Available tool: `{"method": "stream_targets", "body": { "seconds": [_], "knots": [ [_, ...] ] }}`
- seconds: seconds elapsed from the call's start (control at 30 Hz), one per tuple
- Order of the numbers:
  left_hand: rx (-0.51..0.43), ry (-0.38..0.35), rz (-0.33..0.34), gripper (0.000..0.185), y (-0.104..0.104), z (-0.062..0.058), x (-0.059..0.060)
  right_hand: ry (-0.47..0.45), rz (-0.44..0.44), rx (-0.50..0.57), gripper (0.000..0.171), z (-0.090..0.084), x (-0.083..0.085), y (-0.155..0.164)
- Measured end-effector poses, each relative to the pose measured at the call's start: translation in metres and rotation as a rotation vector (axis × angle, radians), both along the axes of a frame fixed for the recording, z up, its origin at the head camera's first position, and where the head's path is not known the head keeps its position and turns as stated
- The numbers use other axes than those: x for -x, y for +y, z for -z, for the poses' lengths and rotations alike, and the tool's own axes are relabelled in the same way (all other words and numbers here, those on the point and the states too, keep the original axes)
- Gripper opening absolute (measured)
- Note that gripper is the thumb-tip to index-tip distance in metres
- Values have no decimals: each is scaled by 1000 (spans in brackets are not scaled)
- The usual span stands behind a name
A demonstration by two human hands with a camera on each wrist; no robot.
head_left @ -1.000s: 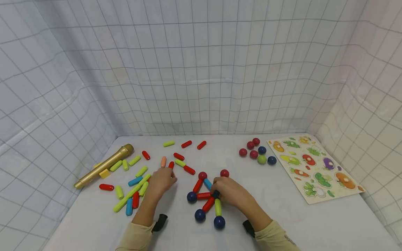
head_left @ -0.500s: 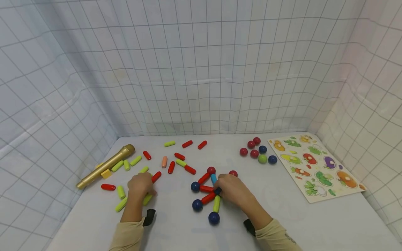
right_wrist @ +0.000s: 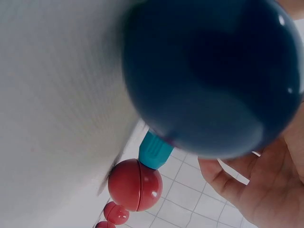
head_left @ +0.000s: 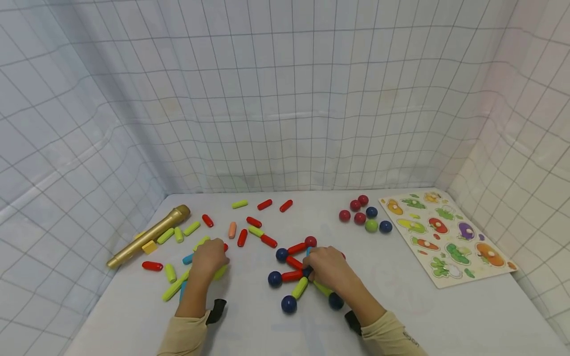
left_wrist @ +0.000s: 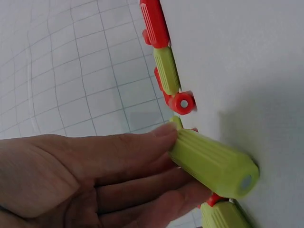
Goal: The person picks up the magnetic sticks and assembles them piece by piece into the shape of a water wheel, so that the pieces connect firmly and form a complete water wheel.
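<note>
Green rod (left_wrist: 213, 164) pinched by left hand (head_left: 208, 258) fingers (left_wrist: 123, 145); blue ball (right_wrist: 213, 76) gripped by right hand (head_left: 327, 267) on tabletop (head_left: 423, 316).

We get 3 views. The head camera looks down and forward over the white table (head_left: 401, 306). Each wrist camera sits very close at table level: left on a green rod (left_wrist: 213, 164), right against a blue ball (right_wrist: 209, 76).

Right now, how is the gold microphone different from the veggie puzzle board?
The gold microphone is one long, shiny tube lying on the table's left side. The veggie puzzle board is flat, wide and colourful, on the right side. Both rest on the table, untouched by either hand.
</note>
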State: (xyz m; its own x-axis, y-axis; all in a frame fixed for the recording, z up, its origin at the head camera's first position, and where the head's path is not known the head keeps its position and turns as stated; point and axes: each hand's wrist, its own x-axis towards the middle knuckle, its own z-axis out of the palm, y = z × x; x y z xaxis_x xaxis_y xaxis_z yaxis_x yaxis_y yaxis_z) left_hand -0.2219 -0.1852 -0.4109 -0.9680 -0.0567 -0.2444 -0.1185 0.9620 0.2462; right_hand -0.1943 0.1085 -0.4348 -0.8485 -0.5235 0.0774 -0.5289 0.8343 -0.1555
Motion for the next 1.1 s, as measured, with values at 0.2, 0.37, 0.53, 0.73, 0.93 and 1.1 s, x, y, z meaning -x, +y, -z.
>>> {"method": "stream_targets", "body": {
  "seconds": [0.2,0.37,0.53,0.73,0.93,1.1],
  "knots": [
    [-292,26,3,21,19,11,7,-26,-1,-5,24,1,0,0],
    [-623,25,-11,20,34,25,10,-24,-12,-14,25,1,0,0],
    [-791,-14,-28,23,43,29,10,1,-20,-24,24,1,1,0],
    [-811,-25,-46,25,51,31,11,14,-15,-30,24,0,2,0],
    [-784,-61,-20,26,57,39,12,10,-17,-39,24,1,2,-1],
    [-758,-105,17,30,61,38,12,-1,-17,-33,24,1,2,0]
  ]
}}
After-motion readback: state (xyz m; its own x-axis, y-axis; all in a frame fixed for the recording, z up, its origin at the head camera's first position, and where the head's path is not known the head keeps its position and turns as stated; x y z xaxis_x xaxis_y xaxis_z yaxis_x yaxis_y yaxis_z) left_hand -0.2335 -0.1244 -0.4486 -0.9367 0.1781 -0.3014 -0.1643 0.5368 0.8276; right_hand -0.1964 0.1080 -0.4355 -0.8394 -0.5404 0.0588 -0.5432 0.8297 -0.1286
